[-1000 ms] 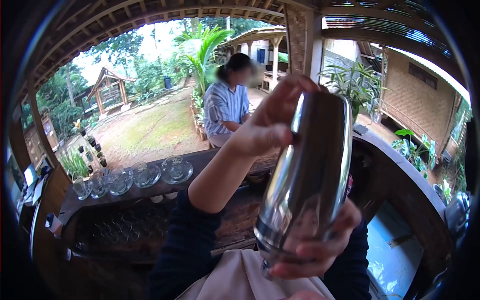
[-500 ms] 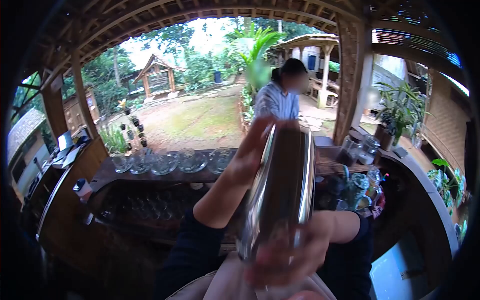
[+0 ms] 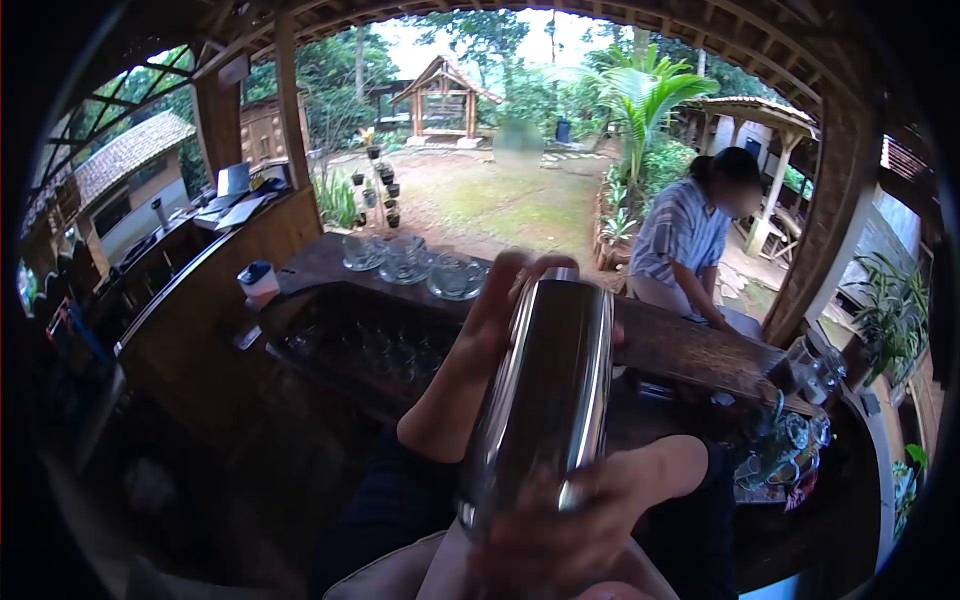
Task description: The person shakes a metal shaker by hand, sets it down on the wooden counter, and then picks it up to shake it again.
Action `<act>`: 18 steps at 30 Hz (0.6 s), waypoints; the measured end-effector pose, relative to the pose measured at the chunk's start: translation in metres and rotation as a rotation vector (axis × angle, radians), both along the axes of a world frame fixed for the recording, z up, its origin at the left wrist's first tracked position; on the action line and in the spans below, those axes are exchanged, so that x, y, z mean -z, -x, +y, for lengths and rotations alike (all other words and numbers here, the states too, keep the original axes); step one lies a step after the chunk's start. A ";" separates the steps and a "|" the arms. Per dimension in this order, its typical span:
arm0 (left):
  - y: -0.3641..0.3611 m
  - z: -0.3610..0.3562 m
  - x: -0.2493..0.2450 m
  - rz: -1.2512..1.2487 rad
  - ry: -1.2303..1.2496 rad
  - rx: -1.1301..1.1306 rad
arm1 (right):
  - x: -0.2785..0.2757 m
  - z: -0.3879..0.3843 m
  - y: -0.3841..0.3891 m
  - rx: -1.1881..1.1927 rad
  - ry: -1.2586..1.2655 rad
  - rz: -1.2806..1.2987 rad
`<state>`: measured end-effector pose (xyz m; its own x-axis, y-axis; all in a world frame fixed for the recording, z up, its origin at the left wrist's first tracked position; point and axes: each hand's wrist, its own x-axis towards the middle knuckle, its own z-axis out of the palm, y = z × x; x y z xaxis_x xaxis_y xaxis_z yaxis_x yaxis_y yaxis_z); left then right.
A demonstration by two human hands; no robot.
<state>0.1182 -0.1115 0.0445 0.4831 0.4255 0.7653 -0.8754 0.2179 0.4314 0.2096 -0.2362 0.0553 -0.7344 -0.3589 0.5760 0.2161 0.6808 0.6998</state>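
A shiny metal cocktail shaker (image 3: 545, 390) is tilted in front of me, its narrower end pointing up and away. My left hand (image 3: 505, 300) is closed around the far, upper end, with its fingers partly hidden behind the metal. Lower down, my right hand (image 3: 560, 520) wraps the near end, and motion blurs its fingers. Beyond the shaker, several clear glass cups (image 3: 405, 262) stand on the dark wooden counter (image 3: 700, 350).
Across the counter a person (image 3: 680, 235) in a striped shirt leans down with arms lowered. Glass jars (image 3: 815, 375) and hanging glassware (image 3: 785, 440) are at the right. A lidded cup (image 3: 258, 283) stands at left, near a wooden partition (image 3: 215, 290).
My view has turned left, so the counter and yard sit further right in it. The shaker stays in both hands. The person opposite now bends lower, arms toward the counter.
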 end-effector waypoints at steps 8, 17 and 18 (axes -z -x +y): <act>0.013 0.140 0.066 0.010 0.439 0.275 | 0.003 0.156 0.017 0.174 0.860 0.659; 0.129 0.065 0.029 -0.214 -0.189 0.034 | 0.021 0.081 0.104 -0.283 0.071 0.078; 0.137 0.076 0.039 -0.211 -0.183 0.027 | 0.022 0.091 0.108 -0.290 0.077 0.081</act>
<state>-0.0183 -0.0356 0.0059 0.3144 0.2596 0.9131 -0.9449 0.1779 0.2748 0.1017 -0.1452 0.0336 -0.5584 -0.4997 0.6622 0.0586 0.7725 0.6323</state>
